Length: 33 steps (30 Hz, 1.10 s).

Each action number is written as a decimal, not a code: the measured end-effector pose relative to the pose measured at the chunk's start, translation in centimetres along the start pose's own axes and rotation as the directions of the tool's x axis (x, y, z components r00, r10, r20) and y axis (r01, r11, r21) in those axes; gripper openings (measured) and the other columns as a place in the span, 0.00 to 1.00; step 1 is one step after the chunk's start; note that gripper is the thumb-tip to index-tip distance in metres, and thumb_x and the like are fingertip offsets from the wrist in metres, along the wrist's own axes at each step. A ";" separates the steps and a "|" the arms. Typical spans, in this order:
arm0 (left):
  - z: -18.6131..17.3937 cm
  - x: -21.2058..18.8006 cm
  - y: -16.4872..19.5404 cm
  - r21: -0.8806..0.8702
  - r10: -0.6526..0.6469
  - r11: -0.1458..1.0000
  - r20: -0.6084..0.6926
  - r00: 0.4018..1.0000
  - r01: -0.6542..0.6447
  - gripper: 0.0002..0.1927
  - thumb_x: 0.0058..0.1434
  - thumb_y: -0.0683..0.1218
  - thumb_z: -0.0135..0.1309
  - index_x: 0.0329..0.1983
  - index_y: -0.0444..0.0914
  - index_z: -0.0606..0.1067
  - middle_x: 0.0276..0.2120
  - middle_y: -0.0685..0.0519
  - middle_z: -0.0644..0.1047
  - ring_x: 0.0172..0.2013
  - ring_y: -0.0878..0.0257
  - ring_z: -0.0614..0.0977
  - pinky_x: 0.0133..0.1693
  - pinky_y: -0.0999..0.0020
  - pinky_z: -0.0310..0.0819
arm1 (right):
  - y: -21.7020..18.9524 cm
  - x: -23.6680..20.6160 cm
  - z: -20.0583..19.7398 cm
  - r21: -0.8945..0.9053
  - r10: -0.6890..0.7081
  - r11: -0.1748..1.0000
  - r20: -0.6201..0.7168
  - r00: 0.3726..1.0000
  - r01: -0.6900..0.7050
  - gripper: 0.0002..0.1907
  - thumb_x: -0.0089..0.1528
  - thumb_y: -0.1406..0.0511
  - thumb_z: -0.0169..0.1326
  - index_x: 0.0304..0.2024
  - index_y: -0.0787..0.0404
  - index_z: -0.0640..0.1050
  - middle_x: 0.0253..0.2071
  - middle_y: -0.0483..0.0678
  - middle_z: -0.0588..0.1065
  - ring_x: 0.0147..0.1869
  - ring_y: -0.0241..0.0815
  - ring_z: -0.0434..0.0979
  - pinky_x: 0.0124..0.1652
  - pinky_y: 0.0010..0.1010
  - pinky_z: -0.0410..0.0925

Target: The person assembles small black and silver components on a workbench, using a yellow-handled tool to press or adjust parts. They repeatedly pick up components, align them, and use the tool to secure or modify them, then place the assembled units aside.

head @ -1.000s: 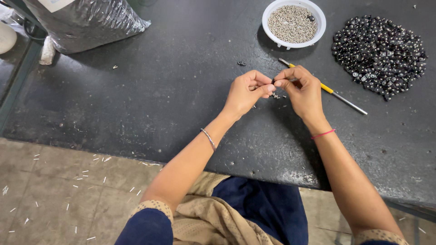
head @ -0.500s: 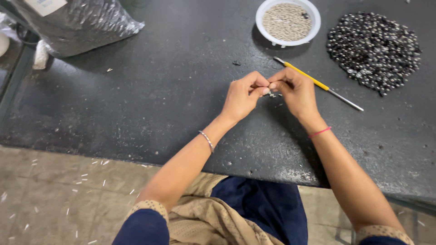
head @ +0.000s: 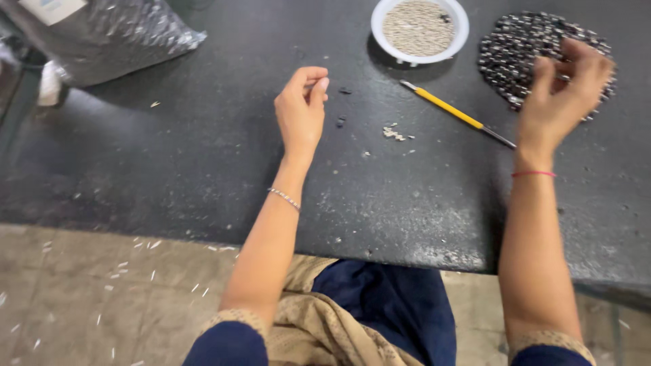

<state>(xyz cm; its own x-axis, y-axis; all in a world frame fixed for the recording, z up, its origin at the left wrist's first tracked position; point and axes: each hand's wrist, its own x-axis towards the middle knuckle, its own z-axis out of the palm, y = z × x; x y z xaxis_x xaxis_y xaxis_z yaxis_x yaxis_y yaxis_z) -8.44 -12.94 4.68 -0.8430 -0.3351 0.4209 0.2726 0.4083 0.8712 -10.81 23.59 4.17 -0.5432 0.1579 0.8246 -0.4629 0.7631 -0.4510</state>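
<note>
Over dark beads (head: 522, 47), right hand (head: 563, 95); perhaps pinching.

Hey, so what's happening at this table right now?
A seated person works at a dark table. The right hand reaches over a pile of dark shiny beads, fingers spread. The left hand is raised, pinching something too small to identify. Between them lie a yellow-handled tool, a white bowl of pale tiny pieces, and a few loose bits. A grey plastic bag sits far left.
</note>
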 end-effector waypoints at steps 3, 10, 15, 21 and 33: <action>-0.9 0.2 -0.5 0.142 0.161 0.978 -0.074 0.984 -0.150 0.05 0.63 0.41 0.61 0.42 0.39 0.80 0.36 0.51 0.82 0.32 0.60 0.85 0.36 0.66 0.79 | -1.4 -0.5 0.7 0.073 0.030 0.997 0.060 0.998 -0.034 0.17 0.66 0.80 0.57 0.56 0.63 0.76 0.54 0.49 0.69 0.47 0.36 0.75 0.44 0.24 0.71; -0.6 -0.7 -0.4 0.375 0.091 0.916 0.148 0.985 -0.142 0.05 0.50 0.45 0.68 0.28 0.41 0.83 0.30 0.52 0.80 0.34 0.53 0.82 0.36 0.57 0.75 | -6.3 -1.4 1.9 0.225 -0.091 0.974 0.236 0.968 0.037 0.10 0.70 0.82 0.56 0.51 0.67 0.79 0.49 0.52 0.72 0.50 0.39 0.77 0.47 0.25 0.72; 0.0 -0.8 -0.5 0.352 -0.067 0.935 0.279 0.958 -0.037 0.09 0.46 0.46 0.71 0.28 0.40 0.82 0.30 0.51 0.80 0.32 0.55 0.84 0.36 0.59 0.76 | -6.6 -1.3 3.1 0.125 0.006 0.989 0.477 0.879 -0.075 0.06 0.68 0.75 0.61 0.47 0.63 0.83 0.41 0.52 0.78 0.40 0.43 0.78 0.41 0.31 0.70; 0.6 -1.1 -0.4 0.392 0.014 0.909 0.313 0.950 -0.143 0.06 0.51 0.44 0.68 0.29 0.38 0.82 0.31 0.49 0.80 0.33 0.53 0.84 0.36 0.57 0.76 | -7.9 -2.4 4.9 0.263 -0.126 0.962 0.665 0.736 -0.072 0.09 0.62 0.70 0.62 0.46 0.61 0.83 0.43 0.51 0.79 0.43 0.48 0.80 0.45 0.36 0.71; 3.5 -1.4 -1.5 -0.407 -0.193 0.807 0.504 0.842 0.429 0.09 0.68 0.40 0.55 0.45 0.28 0.78 0.35 0.46 0.84 0.35 0.63 0.86 0.39 0.72 0.83 | -9.6 -3.2 6.6 0.164 -0.238 0.971 0.626 0.743 0.173 0.04 0.61 0.69 0.61 0.37 0.60 0.79 0.38 0.51 0.75 0.48 0.54 0.75 0.47 0.43 0.69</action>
<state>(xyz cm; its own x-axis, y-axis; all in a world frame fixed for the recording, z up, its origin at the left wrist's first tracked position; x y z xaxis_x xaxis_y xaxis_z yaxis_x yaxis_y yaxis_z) -9.30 -10.10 1.85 -0.9960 0.0675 0.0584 0.0470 -0.1597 0.9860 -9.20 11.65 3.58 -0.7316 -0.4566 0.5063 -0.6585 0.6657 -0.3511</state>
